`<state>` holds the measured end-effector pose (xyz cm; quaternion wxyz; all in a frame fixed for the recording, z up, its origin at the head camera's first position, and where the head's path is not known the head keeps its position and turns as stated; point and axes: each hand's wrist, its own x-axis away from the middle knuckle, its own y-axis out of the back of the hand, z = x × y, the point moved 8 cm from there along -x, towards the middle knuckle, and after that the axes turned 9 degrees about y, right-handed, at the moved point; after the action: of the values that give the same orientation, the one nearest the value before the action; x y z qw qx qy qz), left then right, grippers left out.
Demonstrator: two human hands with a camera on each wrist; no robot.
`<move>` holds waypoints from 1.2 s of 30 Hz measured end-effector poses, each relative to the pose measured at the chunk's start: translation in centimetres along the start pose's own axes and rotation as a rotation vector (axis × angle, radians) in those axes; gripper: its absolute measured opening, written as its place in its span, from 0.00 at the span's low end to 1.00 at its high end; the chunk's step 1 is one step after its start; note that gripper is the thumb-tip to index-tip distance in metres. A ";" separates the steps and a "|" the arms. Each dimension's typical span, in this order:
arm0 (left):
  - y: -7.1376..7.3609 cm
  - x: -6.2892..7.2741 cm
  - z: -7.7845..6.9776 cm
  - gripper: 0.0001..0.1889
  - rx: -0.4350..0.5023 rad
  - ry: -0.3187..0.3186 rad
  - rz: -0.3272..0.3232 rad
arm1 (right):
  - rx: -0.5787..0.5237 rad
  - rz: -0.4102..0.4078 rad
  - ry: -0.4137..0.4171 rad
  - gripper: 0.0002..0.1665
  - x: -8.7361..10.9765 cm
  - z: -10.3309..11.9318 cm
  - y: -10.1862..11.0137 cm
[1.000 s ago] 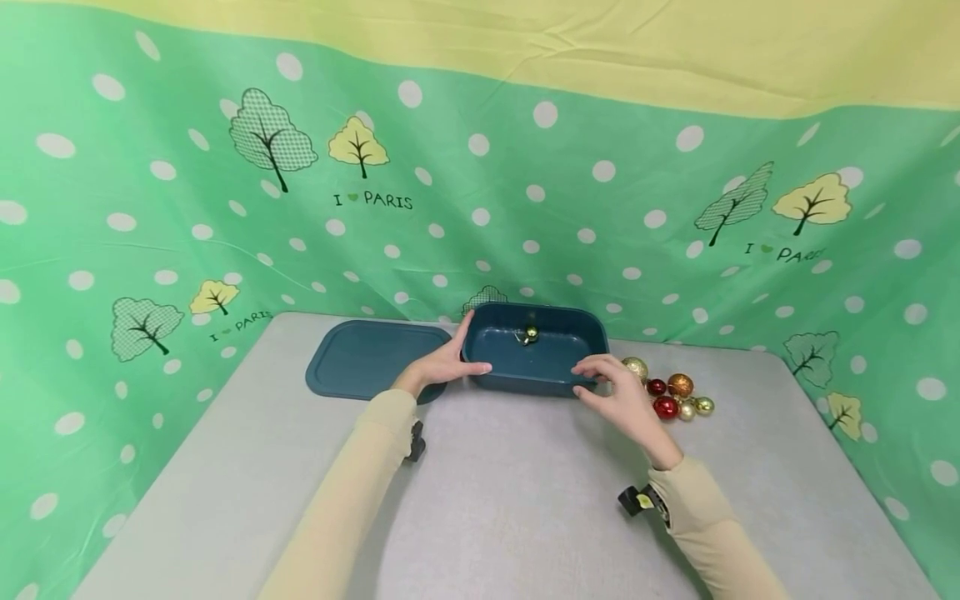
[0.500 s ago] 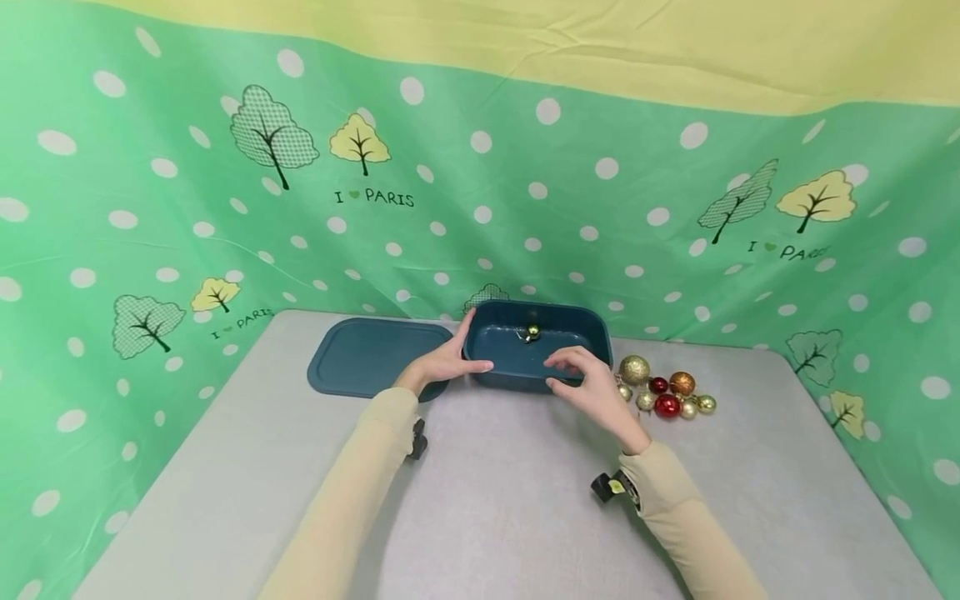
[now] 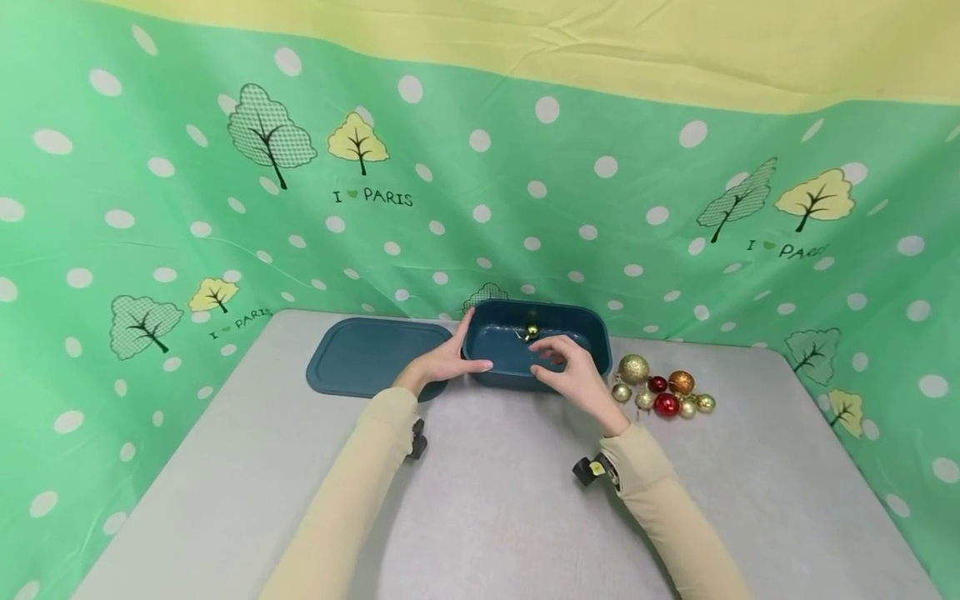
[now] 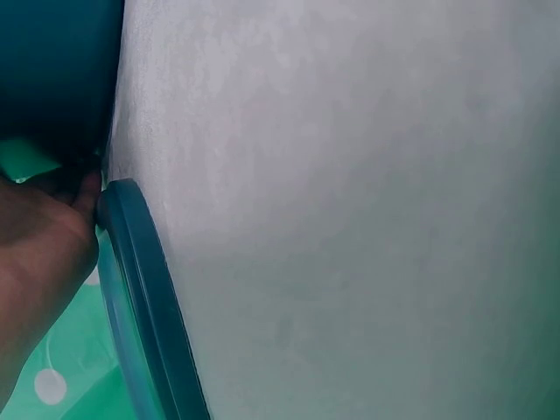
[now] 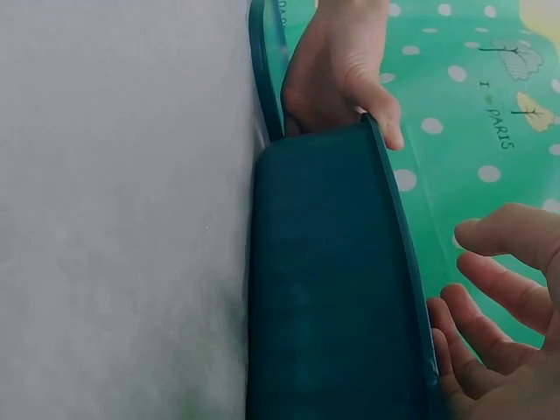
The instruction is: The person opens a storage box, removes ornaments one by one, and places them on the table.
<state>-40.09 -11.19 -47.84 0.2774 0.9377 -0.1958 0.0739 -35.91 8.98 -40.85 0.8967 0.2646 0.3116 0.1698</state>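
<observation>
A dark blue plastic box (image 3: 592,321) stands lidless at the back of the table. On its floor lies a small shiny gold Christmas ball (image 3: 532,330). My left hand (image 3: 442,363) holds the box at its front left corner, thumb over the rim and forefinger stretched along the left end. Over the front part of the box hovers my right hand (image 3: 573,379), fingers spread and loosely bent. In the right wrist view, nothing shows between those fingertips (image 5: 472,229). The left wrist view catches only part of the left hand, beside the box's wall.
Left of the box lies its flat blue lid (image 3: 375,358), close to the left wrist. A cluster of Christmas balls sits to the right: a large glittery gold ball (image 3: 633,368), a shiny red ball (image 3: 667,406), an orange ball (image 3: 681,382) and several others. A green curtain (image 3: 480,242) hangs behind.
My right hand has moved left, from the box's right front edge to over its middle, uncovering small gold balls on the table. The left hand and the box have hardly moved.
</observation>
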 end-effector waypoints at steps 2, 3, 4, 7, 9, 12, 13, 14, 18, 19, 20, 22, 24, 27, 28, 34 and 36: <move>0.0 0.0 0.0 0.56 0.002 -0.003 -0.002 | -0.003 -0.001 -0.014 0.17 -0.4 -0.1 0.0; 0.0 -0.1 0.0 0.56 0.005 -0.006 -0.001 | -0.006 -0.001 -0.020 0.18 -0.6 -0.2 0.0; 0.0 -0.1 0.0 0.56 0.005 -0.008 -0.001 | -0.011 -0.001 -0.025 0.18 -0.8 -0.3 0.0; 0.0 -0.1 0.0 0.56 -0.002 -0.008 0.003 | -0.034 0.006 -0.055 0.20 -1.4 -0.9 -0.1; 0.1 -0.1 0.0 0.56 -0.008 -0.005 0.003 | -0.050 0.008 -0.082 0.21 -1.9 -1.4 -0.1; 0.2 0.0 -0.1 0.56 -0.014 -0.001 -0.006 | -0.053 0.009 -0.115 0.21 -2.7 -2.2 -0.2; 0.2 0.0 0.0 0.56 -0.012 0.002 -0.009 | -0.055 0.009 -0.127 0.21 -2.9 -2.4 -0.2; 0.2 0.0 0.0 0.56 -0.012 0.004 -0.011 | -0.050 0.013 -0.140 0.21 -3.1 -2.7 -0.2; 0.1 0.0 0.2 0.56 -0.015 0.003 -0.008 | -0.057 0.022 -0.199 0.21 -3.7 -3.7 -0.6; 0.1 -0.1 0.2 0.56 -0.015 0.003 -0.006 | -0.062 0.022 -0.210 0.21 -3.9 -3.9 -0.6; 0.1 -0.1 0.2 0.56 -0.014 0.001 -0.005 | -0.065 0.022 -0.217 0.21 -4.0 -4.1 -0.7; 0.1 -0.1 0.2 0.56 -0.010 -0.003 -0.007 | -0.072 0.020 -0.227 0.20 -4.3 -4.4 -0.7; 0.2 -0.1 0.2 0.56 -0.005 -0.002 -0.009 | -0.082 0.015 -0.237 0.20 -4.6 -4.8 -0.8; 0.3 0.0 0.2 0.56 -0.003 0.000 -0.009 | -0.097 0.017 -0.259 0.20 -4.9 -5.5 -0.8; 0.3 0.0 0.1 0.56 -0.004 -0.002 -0.007 | -0.108 0.015 -0.270 0.20 -4.9 -5.9 -0.7; 0.1 0.1 0.0 0.57 -0.003 -0.021 0.008 | -0.167 -0.012 -0.308 0.21 -5.1 -7.9 -0.4; 0.2 0.1 0.0 0.57 -0.001 -0.019 0.009 | -0.186 -0.007 -0.317 0.21 -5.2 -8.3 -0.5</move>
<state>-40.10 -11.35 -47.79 0.2756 0.9374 -0.2026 0.0660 -45.10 9.16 -44.21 0.9557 0.2029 0.1502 0.1512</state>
